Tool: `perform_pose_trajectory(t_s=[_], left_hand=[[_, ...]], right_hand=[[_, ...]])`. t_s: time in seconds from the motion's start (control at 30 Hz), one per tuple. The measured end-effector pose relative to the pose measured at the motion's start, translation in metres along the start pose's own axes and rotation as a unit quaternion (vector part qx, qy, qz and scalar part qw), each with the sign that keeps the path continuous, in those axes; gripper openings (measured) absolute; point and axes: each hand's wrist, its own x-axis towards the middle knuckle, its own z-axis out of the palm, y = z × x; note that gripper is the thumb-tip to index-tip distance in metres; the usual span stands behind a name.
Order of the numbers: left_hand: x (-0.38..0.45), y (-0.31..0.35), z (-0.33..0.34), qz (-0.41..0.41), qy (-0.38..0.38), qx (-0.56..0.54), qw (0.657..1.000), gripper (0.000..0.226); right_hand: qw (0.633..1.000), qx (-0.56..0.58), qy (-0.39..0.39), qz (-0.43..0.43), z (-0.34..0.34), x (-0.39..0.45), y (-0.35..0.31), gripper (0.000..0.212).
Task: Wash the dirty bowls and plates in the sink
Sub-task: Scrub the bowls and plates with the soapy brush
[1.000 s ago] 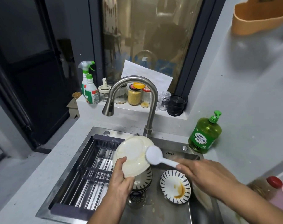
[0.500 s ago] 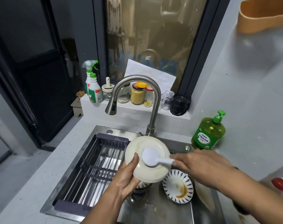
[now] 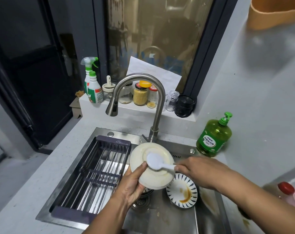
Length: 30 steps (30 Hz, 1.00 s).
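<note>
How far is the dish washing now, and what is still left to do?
Done: nothing shows as finished; the rack holds no dishes. In hand: the left hand holds a cream plate while the right hand rubs it with a white brush. Left: the striped plate in the sink has brown sauce, and more dishes lie under the cream plate. No water runs from the tap.

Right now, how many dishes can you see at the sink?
3, possibly more hidden: a cream round plate held above the sink, a white blue-striped stained dish on the sink floor, and a patterned bowl underneath the plate.
</note>
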Motion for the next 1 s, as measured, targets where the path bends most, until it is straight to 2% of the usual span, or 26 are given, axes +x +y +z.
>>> perform_pose_trajectory(t_s=[0.07,0.17,0.33,0.43,0.5,0.57,0.67,0.73,0.83,1.0], left_hand=[[0.002,-0.004,-0.001,0.000,-0.006,0.011,1.000,0.064],[0.007,-0.004,-0.005,0.007,0.004,0.023,1.000,0.061],[0.022,-0.002,-0.008,0.031,0.090,0.039,0.995,0.046],[0.032,-0.007,-0.010,0.051,0.137,0.138,0.980,0.042],[0.041,-0.009,-0.010,0.076,0.150,0.247,0.954,0.043],[0.050,-0.012,-0.010,0.098,0.141,0.379,0.909,0.040],[0.065,-0.022,-0.017,0.103,0.083,0.587,0.799,0.039],[0.074,-0.032,-0.026,0.083,0.036,0.674,0.733,0.045],[0.084,-0.044,-0.036,0.086,0.000,0.782,0.617,0.058],[0.095,-0.053,-0.062,0.058,-0.029,0.860,0.506,0.063]], right_hand=[[1.000,-0.001,0.022,0.012,-0.001,0.008,0.002,0.032],[0.998,-0.014,0.033,0.043,-0.006,0.013,0.014,0.034],[0.999,0.020,-0.014,0.046,0.020,0.006,0.023,0.035],[0.996,0.064,-0.028,0.052,0.045,0.011,0.026,0.039],[0.989,0.119,-0.004,0.092,0.062,0.017,0.035,0.037],[0.972,0.193,0.025,0.129,0.081,0.022,0.048,0.036],[0.959,0.236,0.060,0.146,0.099,0.030,0.062,0.030],[0.961,0.234,0.054,0.139,0.105,0.035,0.064,0.030],[0.976,0.180,0.027,0.116,0.114,0.045,0.066,0.037],[0.982,0.135,-0.027,0.126,0.140,0.064,0.070,0.044]])
